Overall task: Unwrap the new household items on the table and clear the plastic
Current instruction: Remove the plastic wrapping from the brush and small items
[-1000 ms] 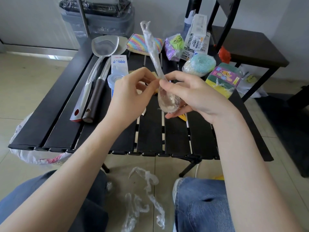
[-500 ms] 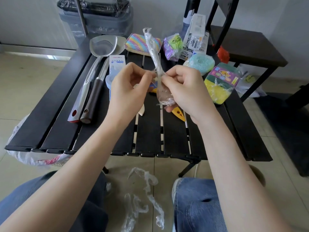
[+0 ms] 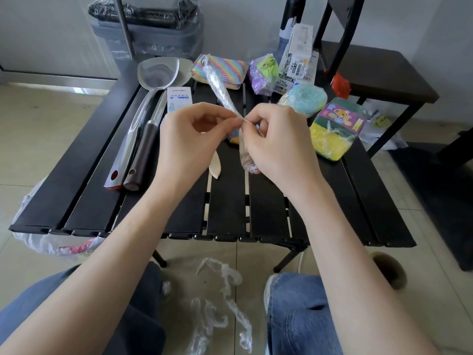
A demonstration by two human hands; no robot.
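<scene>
Above the black slatted table [image 3: 225, 206], both hands work on a spoon wrapped in clear plastic [image 3: 220, 90]. Its wrapped handle slants up and left; the bowl end hangs below my right hand [image 3: 276, 147], which grips it. My left hand [image 3: 186, 139] pinches the plastic wrap at the spoon's neck, fingertip to fingertip with the right. Loose plastic strips [image 3: 222, 301] lie on the floor between my knees.
On the table lie two metal spatulas [image 3: 143, 119], a white box [image 3: 179, 99], a rainbow sponge [image 3: 220, 70], a purple packet [image 3: 263, 73], a blue scrubber [image 3: 303, 98], a yellow-green sponge pack [image 3: 335, 129] and a wooden piece [image 3: 215, 165]. A black chair [image 3: 378, 73] stands at right, a bin [image 3: 148, 29] behind.
The wrapped spoon has tilted further left and dropped lower. My hands came closer together, and my left fingers now pinch the wrap at the neck.
</scene>
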